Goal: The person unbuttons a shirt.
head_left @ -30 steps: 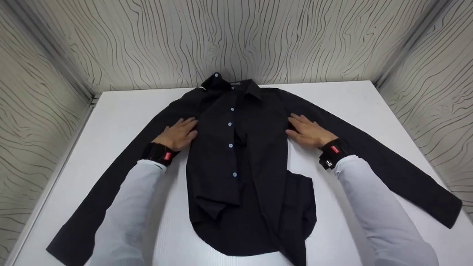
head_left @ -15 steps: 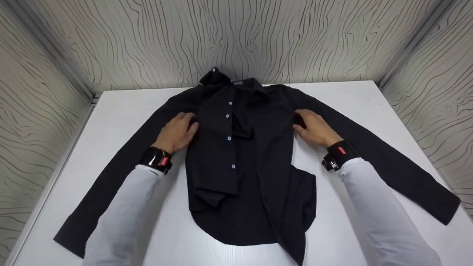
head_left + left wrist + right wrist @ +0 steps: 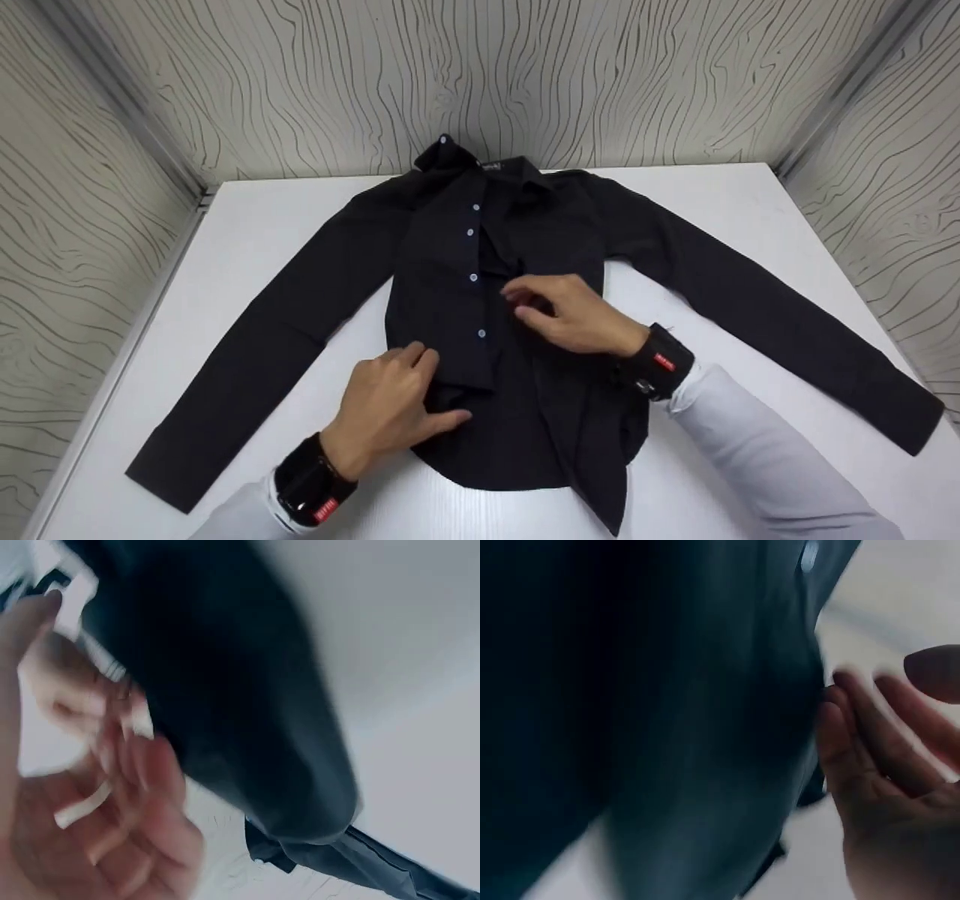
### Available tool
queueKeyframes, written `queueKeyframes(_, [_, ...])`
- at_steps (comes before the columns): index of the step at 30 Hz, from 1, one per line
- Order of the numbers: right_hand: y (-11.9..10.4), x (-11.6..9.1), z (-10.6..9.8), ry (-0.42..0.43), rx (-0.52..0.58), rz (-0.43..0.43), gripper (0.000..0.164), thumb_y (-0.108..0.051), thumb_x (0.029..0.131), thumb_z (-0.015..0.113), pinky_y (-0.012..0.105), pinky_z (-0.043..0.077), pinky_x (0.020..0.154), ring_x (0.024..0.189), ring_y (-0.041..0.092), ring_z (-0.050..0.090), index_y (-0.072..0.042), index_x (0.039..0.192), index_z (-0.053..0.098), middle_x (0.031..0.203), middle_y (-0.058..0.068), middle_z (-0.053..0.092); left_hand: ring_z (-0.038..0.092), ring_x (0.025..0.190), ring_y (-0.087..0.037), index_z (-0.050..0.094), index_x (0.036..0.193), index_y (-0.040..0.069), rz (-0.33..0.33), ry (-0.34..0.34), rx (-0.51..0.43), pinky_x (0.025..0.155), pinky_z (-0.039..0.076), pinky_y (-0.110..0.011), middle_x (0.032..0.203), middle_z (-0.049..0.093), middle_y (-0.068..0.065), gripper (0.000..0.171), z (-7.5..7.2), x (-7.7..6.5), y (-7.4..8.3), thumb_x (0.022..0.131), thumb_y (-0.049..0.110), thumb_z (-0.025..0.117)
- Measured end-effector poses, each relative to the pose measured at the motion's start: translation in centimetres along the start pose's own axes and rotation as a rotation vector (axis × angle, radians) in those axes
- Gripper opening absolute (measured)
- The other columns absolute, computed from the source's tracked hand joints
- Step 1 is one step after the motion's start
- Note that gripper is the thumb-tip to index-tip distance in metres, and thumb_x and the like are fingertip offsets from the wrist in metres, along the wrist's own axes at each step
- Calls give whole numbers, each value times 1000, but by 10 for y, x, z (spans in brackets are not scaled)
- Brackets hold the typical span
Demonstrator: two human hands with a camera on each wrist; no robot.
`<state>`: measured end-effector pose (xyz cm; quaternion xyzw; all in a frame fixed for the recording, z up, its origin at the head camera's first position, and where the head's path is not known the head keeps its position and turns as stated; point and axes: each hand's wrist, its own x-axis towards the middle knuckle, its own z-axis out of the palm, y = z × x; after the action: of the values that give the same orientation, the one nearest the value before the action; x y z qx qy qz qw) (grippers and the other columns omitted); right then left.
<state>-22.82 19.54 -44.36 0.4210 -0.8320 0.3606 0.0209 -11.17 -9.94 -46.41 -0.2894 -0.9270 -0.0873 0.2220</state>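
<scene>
A black button-up shirt (image 3: 442, 300) lies spread front up, its collar at the far edge and both sleeves slanting out and down. Its front is parted, with pale buttons along the left panel. My left hand (image 3: 394, 405) is over the lower left side near the hem, fingers bent and thumb stretched apart. Over the middle of the front is my right hand (image 3: 574, 315), its fingers loosely curved and the thumb apart from them. In the blurred wrist views, the fingers (image 3: 161, 772) of the left hand and the fingers (image 3: 885, 735) of the right show beside dark cloth, gripping none.
The shirt rests on a white table (image 3: 705, 420). Wood-grain patterned panels (image 3: 337, 90) rise behind the table and on both sides. Black bands (image 3: 311, 480) are strapped on both wrists over pale sleeves (image 3: 765, 450).
Both hands have left the shirt's underarm areas. The left has come down toward the hem; the right has moved inward over the front. The shirt's body has shifted slightly upward.
</scene>
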Motion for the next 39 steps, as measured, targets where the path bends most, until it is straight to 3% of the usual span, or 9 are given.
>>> queueKeyframes(3, [-9, 14, 17, -147, 30, 68, 40, -18, 102, 65, 37, 57, 81, 93, 14, 67, -13, 141, 60, 119, 10, 68, 56, 55, -21, 61, 89, 6, -11, 9, 80, 44, 49, -35, 80, 57, -6, 54, 11, -7, 8, 71, 51, 86])
queueKeyframes(7, [-9, 32, 35, -230, 60, 184, 43, -25, 103, 65, 35, 54, 82, 92, 15, 67, -12, 143, 59, 123, 11, 64, 50, 53, -15, 56, 92, 8, -4, 9, 3, 42, 43, -29, 80, 54, -4, 27, 15, -12, 9, 75, 12, 77])
queueKeyframes(15, [-2, 45, 44, 81, 374, 423, 27, -3, 90, 74, 29, 54, 59, 65, 17, 65, -3, 117, 70, 111, 8, 68, 44, 64, -3, 62, 101, 13, 29, -103, -384, 54, 41, -20, 86, 50, 8, 41, -30, -19, -9, 68, -12, 61])
queueKeyframes(19, [-4, 39, 33, 108, 534, 392, 33, 6, 92, 66, 38, 56, 51, 57, 27, 65, 1, 124, 65, 115, 15, 64, 45, 67, -2, 63, 91, 16, 103, -198, -539, 59, 42, -15, 84, 49, 10, 43, -54, -28, -18, 64, -16, 55])
queueKeyframes(24, [-13, 14, 16, 7, 370, 236, 30, 0, 96, 67, 38, 59, 62, 72, 24, 70, -2, 126, 64, 107, 13, 68, 54, 71, -1, 66, 97, 18, 127, -469, -672, 64, 47, -15, 87, 55, 10, 31, -58, -39, -21, 75, -4, 68])
queueKeyframes(28, [-17, -28, -5, 76, 106, 183, 13, -8, 95, 71, 31, 56, 68, 76, 13, 68, -10, 107, 73, 91, -2, 72, 61, 75, -6, 64, 103, 15, -9, -479, -692, 66, 54, -22, 91, 60, 6, 26, -50, -44, -28, 89, 28, 81])
queueKeyframes(32, [-12, -80, -30, 123, -102, 330, 5, -10, 91, 74, 29, 52, 66, 72, 8, 63, -15, 91, 74, 81, -10, 68, 60, 68, -6, 66, 96, 10, -286, -319, -580, 60, 51, -25, 80, 63, 7, 40, -41, -48, -42, 90, 49, 77])
queueKeyframes(34, [-9, -103, -38, 98, -161, 426, 2, -12, 90, 75, 31, 51, 68, 73, 9, 63, -13, 91, 73, 82, -8, 68, 61, 63, -6, 69, 95, 8, -440, -315, -576, 57, 50, -26, 74, 65, 8, 44, -36, -49, -48, 89, 51, 77])
queueKeyframes(39, [-3, -139, -42, 1, -204, 440, 37, 0, 85, 69, 40, 50, 83, 93, 21, 62, -2, 122, 67, 110, 8, 66, 67, 58, -18, 70, 91, 5, -664, -447, -844, 54, 55, -33, 68, 68, 1, 42, -25, -54, -52, 84, 44, 84])
